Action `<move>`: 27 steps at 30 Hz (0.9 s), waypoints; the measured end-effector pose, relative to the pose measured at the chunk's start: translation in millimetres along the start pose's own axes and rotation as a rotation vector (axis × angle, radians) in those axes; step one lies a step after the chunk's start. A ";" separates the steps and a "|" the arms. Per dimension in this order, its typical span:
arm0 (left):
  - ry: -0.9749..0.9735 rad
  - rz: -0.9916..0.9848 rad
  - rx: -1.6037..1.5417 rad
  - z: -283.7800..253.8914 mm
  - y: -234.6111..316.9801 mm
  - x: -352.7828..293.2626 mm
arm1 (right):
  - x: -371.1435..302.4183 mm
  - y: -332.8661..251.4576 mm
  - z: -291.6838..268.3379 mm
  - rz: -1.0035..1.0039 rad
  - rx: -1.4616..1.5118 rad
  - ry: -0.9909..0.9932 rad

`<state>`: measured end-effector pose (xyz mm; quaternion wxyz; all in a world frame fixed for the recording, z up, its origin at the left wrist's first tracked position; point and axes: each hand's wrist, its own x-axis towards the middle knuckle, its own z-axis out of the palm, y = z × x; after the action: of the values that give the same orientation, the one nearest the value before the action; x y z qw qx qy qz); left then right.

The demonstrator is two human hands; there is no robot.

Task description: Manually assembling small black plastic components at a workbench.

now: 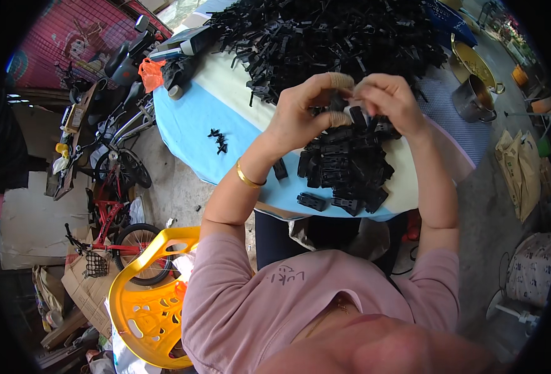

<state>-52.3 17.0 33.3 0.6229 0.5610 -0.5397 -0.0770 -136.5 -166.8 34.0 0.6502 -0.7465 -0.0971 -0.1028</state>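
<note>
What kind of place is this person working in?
Probably an informal home or yard workshop for piecework. Both hands join small black plastic parts at a cloth-covered table under a big loose heap, with a bicycle and a yellow plastic chair nearby.

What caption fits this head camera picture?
Both hands, left hand and right hand, pinch a small black plastic clip above a pile.

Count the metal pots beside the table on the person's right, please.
2: a wide brass-coloured basin by the table's far right edge, and a smaller steel pot just nearer, partly in front of it. Others may lie hidden past the rim.
</note>
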 end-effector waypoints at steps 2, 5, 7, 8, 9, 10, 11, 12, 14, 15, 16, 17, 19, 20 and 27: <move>-0.161 -0.096 -0.059 -8.7 3.0 0.4 | 1.0 -0.8 -9.9 0.003 0.100 0.087; -0.329 -0.262 -0.101 -20.8 -3.5 2.1 | 3.2 8.6 -12.7 -0.011 0.053 0.161; -0.371 -0.160 0.182 -28.8 -15.1 2.4 | 4.4 11.4 -6.1 0.006 -0.088 0.248; -0.407 -0.053 0.467 -30.5 -20.3 1.4 | 4.8 11.9 -4.4 0.008 -0.089 0.249; -0.394 -0.049 0.558 -28.3 -21.1 -1.8 | 5.6 12.8 -2.5 -0.013 -0.181 0.227; -0.394 -0.052 0.558 -25.6 -22.5 -3.9 | 6.3 13.3 -1.0 -0.034 -0.274 0.206; -0.410 -0.086 0.657 -22.5 -24.0 -5.4 | 6.8 13.2 -0.1 -0.045 -0.279 0.190; -0.427 -0.120 0.755 -19.1 -24.5 -6.6 | 7.0 14.5 0.7 -0.043 -0.279 0.189; -0.394 -0.122 0.772 -16.5 -22.7 -5.4 | 7.9 18.1 2.1 -0.049 -0.310 0.203; -0.307 -0.156 0.686 -16.9 -23.8 -2.9 | 8.3 18.5 2.3 -0.049 -0.311 0.204; -0.221 -0.189 0.600 -16.9 -23.5 -0.6 | 8.8 18.5 2.5 -0.013 -0.333 0.231; -0.235 -0.206 0.576 -20.3 -21.4 1.9 | 9.5 18.6 2.7 0.024 -0.354 0.258; -0.123 -0.264 0.206 -20.2 -28.6 2.8 | 11.0 23.9 3.4 0.037 -0.323 0.279; -0.010 -0.317 -0.164 -19.9 -30.7 3.5 | 11.4 25.0 3.4 0.052 -0.290 0.298; -0.036 -0.410 -0.577 -12.6 -28.7 1.2 | 5.9 14.9 3.5 0.195 0.212 0.168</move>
<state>-27.6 13.6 14.3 0.7177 0.4571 -0.3828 -0.3598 -126.6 -165.4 21.0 0.7378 -0.6686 0.0203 -0.0905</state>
